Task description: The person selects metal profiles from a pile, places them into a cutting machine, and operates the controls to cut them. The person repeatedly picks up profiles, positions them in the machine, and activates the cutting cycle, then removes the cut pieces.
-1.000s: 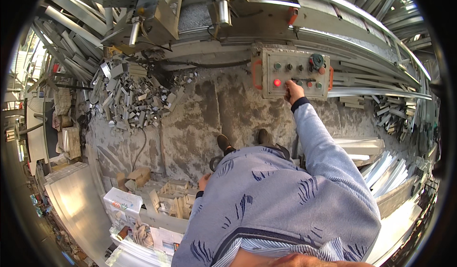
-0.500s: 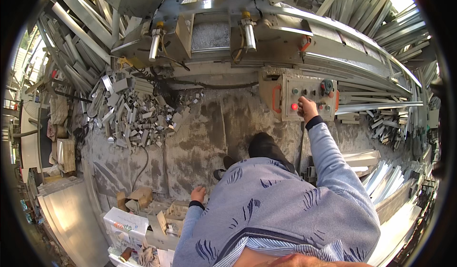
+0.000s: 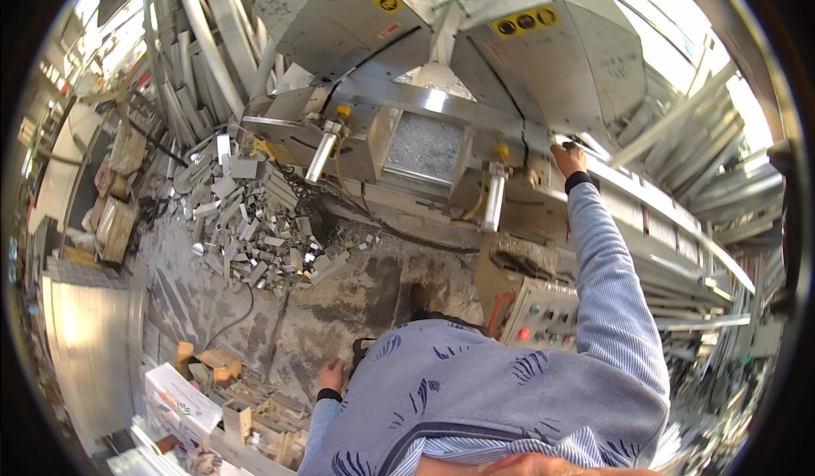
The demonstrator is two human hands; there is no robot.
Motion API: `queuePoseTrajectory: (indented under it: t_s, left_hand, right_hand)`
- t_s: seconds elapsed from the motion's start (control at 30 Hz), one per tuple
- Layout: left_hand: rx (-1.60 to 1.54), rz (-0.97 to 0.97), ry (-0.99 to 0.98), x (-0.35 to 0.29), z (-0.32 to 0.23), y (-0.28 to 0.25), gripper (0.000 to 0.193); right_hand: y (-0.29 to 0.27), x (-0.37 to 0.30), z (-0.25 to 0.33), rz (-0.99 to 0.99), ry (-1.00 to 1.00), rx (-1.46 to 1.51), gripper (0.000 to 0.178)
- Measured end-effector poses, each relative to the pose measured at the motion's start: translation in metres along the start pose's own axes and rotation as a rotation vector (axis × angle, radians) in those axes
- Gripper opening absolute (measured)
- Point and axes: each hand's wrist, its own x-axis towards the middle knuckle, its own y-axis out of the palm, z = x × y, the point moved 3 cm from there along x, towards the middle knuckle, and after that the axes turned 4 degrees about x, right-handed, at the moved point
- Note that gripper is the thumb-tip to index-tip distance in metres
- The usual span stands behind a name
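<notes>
My right hand point(image 3: 570, 160) reaches far forward to the long metal rail point(image 3: 632, 194) of a cutting machine point(image 3: 310, 107). Its fingers are closed at the rail's near end, beside a small dark part, and what they grip is hidden. Down by my left side hangs my left hand point(image 3: 331, 376), fingers curled, with nothing visible in it. Two silver clamp cylinders point(image 3: 323, 155) with yellow fittings stick out from the machine's front. Below my right forearm stands a control box point(image 3: 535, 306) with a red button point(image 3: 524, 334) and several other knobs, partly covered by my sleeve.
A heap of metal offcuts point(image 3: 255, 221) lies on the floor to the left, with a cable near it. Long metal profiles point(image 3: 208, 43) lean behind, and more are stacked at right. Near my left side are a white carton point(image 3: 182, 404) and cut pieces. Large grey guards point(image 3: 552, 60) top the machine.
My right hand has left the control box and moved forward to the machine rail. The view has shifted forward and turned. My left hand still hangs at my side.
</notes>
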Motion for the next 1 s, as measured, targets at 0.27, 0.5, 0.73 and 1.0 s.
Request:
queuePoseTrajectory:
  t_s: [0.27,0.5,0.73,1.0]
  left_hand:
    - [-0.186,-0.089,0.045,0.022,-0.041,0.022,0.051]
    - [-0.074,-0.084,0.060,0.066,-0.069,0.001,0.052]
    - [0.123,-0.149,0.492,0.079,-0.282,-0.038,0.055]
    - [0.390,-0.316,1.444,-0.015,-0.528,-0.091,0.089]
  right_hand:
    - [0.075,0.103,-0.002,0.235,0.281,-0.159,0.090]
    - [0.079,0.126,-0.024,-0.075,0.051,-0.027,0.058]
    - [0.043,-0.065,0.169,-0.093,-0.349,0.623,0.026]
    - [0.092,-0.306,0.417,0.520,-1.028,0.674,0.015]
